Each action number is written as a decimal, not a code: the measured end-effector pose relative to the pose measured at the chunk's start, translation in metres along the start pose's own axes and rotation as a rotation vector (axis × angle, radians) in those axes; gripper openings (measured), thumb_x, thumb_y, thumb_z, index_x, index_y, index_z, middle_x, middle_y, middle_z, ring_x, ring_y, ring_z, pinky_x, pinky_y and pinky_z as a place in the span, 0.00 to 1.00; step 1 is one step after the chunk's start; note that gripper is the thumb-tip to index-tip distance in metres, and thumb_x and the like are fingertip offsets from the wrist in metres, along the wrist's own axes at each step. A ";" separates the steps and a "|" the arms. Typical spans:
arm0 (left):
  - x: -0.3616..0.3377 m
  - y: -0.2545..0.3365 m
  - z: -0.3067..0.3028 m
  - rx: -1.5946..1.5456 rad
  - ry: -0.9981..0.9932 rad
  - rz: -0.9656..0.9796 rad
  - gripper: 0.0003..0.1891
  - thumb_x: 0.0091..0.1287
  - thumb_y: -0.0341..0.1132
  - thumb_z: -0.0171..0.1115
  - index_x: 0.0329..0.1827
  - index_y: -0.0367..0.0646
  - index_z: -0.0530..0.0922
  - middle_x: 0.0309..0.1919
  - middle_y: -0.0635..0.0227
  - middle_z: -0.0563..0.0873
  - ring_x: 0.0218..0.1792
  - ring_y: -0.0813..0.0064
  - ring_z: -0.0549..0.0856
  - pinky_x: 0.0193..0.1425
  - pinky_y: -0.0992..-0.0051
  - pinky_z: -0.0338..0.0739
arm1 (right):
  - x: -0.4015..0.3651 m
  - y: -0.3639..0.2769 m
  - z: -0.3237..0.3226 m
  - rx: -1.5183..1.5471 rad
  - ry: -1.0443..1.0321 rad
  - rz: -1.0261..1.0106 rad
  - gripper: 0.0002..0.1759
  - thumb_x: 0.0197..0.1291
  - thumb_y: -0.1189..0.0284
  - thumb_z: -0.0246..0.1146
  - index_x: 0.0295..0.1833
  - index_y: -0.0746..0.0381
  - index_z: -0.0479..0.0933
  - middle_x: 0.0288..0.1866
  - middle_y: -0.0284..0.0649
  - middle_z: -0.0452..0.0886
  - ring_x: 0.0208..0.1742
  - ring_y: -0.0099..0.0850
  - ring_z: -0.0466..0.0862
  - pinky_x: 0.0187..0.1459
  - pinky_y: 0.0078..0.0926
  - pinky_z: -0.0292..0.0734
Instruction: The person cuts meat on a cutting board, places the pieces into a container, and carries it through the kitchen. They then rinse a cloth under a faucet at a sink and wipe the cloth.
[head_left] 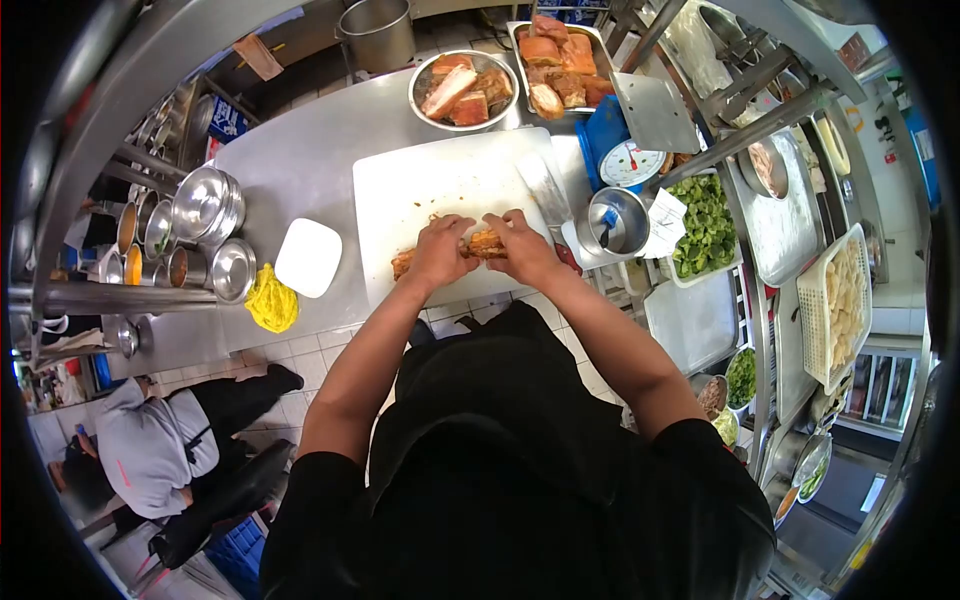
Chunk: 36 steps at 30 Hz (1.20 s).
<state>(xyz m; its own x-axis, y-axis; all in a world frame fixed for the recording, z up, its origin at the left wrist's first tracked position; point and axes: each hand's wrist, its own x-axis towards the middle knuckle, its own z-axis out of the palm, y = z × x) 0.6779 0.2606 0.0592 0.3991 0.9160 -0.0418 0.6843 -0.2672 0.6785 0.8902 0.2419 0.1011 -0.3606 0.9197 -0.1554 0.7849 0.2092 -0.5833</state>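
A long piece of browned roast pork lies across the near part of a white cutting board. My left hand is curled over its middle, with one end of the meat showing to the left of the fingers. Around its right part my right hand is closed, thumb and fingers bent toward the left hand. The undersides of the fingers are hidden. At the board's right side rests a wide-bladed cleaver, its dark red handle near my right wrist. Small meat crumbs are scattered beyond my hands.
Beyond the board stand a bowl of meat and a tray of meat chunks. A dial scale, metal pot and chopped greens are right. Left are a white lid, yellow cloth and a person.
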 end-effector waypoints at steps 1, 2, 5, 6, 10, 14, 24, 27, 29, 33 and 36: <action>-0.002 0.001 0.001 0.071 0.010 0.014 0.31 0.52 0.42 0.81 0.60 0.44 0.84 0.65 0.55 0.82 0.70 0.53 0.76 0.76 0.55 0.67 | -0.002 0.002 -0.001 -0.001 -0.002 -0.001 0.44 0.54 0.68 0.79 0.75 0.57 0.66 0.67 0.57 0.70 0.60 0.58 0.82 0.60 0.49 0.81; -0.003 0.006 -0.001 0.142 0.021 0.028 0.32 0.52 0.44 0.80 0.62 0.43 0.83 0.64 0.56 0.83 0.70 0.55 0.75 0.77 0.56 0.66 | -0.004 0.006 -0.003 0.025 0.037 0.032 0.45 0.56 0.64 0.78 0.77 0.58 0.65 0.69 0.58 0.70 0.62 0.56 0.82 0.62 0.47 0.80; -0.002 0.016 -0.006 0.217 -0.063 0.017 0.34 0.53 0.45 0.78 0.64 0.43 0.83 0.62 0.59 0.83 0.69 0.57 0.76 0.77 0.58 0.64 | -0.003 0.018 -0.004 0.123 0.039 0.216 0.43 0.61 0.57 0.75 0.77 0.61 0.66 0.68 0.57 0.75 0.63 0.52 0.83 0.64 0.43 0.79; 0.001 0.018 -0.005 0.217 -0.063 0.015 0.34 0.53 0.45 0.78 0.64 0.43 0.83 0.62 0.59 0.83 0.69 0.57 0.76 0.77 0.58 0.64 | -0.001 0.024 0.000 0.198 0.008 0.371 0.41 0.65 0.54 0.72 0.76 0.63 0.68 0.66 0.57 0.78 0.63 0.50 0.84 0.64 0.40 0.79; 0.009 0.018 0.001 0.292 -0.134 -0.018 0.32 0.53 0.44 0.78 0.62 0.42 0.84 0.59 0.60 0.85 0.66 0.57 0.77 0.75 0.60 0.66 | 0.009 0.066 0.044 0.391 0.007 0.374 0.32 0.72 0.57 0.67 0.73 0.63 0.70 0.51 0.48 0.85 0.47 0.35 0.87 0.48 0.31 0.82; 0.011 0.010 0.007 0.276 -0.075 0.058 0.30 0.51 0.41 0.80 0.58 0.39 0.85 0.53 0.56 0.87 0.62 0.53 0.80 0.72 0.58 0.70 | 0.010 0.069 0.052 0.601 0.008 0.368 0.28 0.73 0.62 0.66 0.71 0.64 0.72 0.40 0.40 0.85 0.37 0.24 0.83 0.39 0.23 0.79; 0.030 0.012 -0.021 0.202 -0.061 0.182 0.24 0.49 0.37 0.79 0.50 0.36 0.87 0.45 0.51 0.88 0.51 0.50 0.84 0.64 0.58 0.76 | 0.016 0.048 0.011 0.917 -0.084 0.435 0.29 0.67 0.63 0.72 0.69 0.64 0.74 0.43 0.41 0.85 0.38 0.24 0.83 0.40 0.23 0.81; 0.035 0.017 -0.063 0.216 -0.026 0.220 0.23 0.48 0.37 0.78 0.47 0.38 0.88 0.45 0.52 0.88 0.53 0.50 0.84 0.64 0.57 0.77 | 0.035 0.024 -0.002 0.955 -0.038 0.381 0.30 0.67 0.64 0.72 0.69 0.63 0.73 0.44 0.41 0.84 0.39 0.25 0.83 0.42 0.23 0.81; 0.029 0.022 -0.089 0.226 -0.055 0.168 0.23 0.48 0.39 0.79 0.47 0.38 0.88 0.45 0.52 0.88 0.52 0.50 0.84 0.63 0.57 0.77 | 0.043 0.006 -0.006 0.985 -0.054 0.374 0.30 0.67 0.63 0.72 0.70 0.62 0.72 0.44 0.41 0.83 0.40 0.25 0.83 0.43 0.22 0.81; 0.010 0.010 -0.096 0.263 -0.063 0.164 0.27 0.49 0.39 0.80 0.51 0.36 0.87 0.44 0.52 0.88 0.50 0.50 0.85 0.59 0.58 0.79 | 0.047 -0.010 0.004 1.012 -0.128 0.379 0.30 0.66 0.64 0.73 0.69 0.62 0.73 0.45 0.41 0.81 0.39 0.26 0.82 0.42 0.22 0.82; -0.014 0.000 -0.083 0.222 -0.081 0.087 0.24 0.49 0.39 0.80 0.49 0.37 0.87 0.42 0.52 0.88 0.49 0.49 0.85 0.58 0.57 0.80 | 0.042 -0.010 0.021 0.985 -0.227 0.429 0.30 0.65 0.65 0.73 0.68 0.63 0.73 0.44 0.41 0.81 0.37 0.26 0.83 0.40 0.23 0.83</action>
<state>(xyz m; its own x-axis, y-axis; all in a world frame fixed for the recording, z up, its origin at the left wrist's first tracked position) 0.6218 0.2722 0.1207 0.5035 0.8622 -0.0551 0.7590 -0.4110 0.5049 0.8565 0.2714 0.0844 -0.3177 0.7488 -0.5817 0.1576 -0.5633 -0.8111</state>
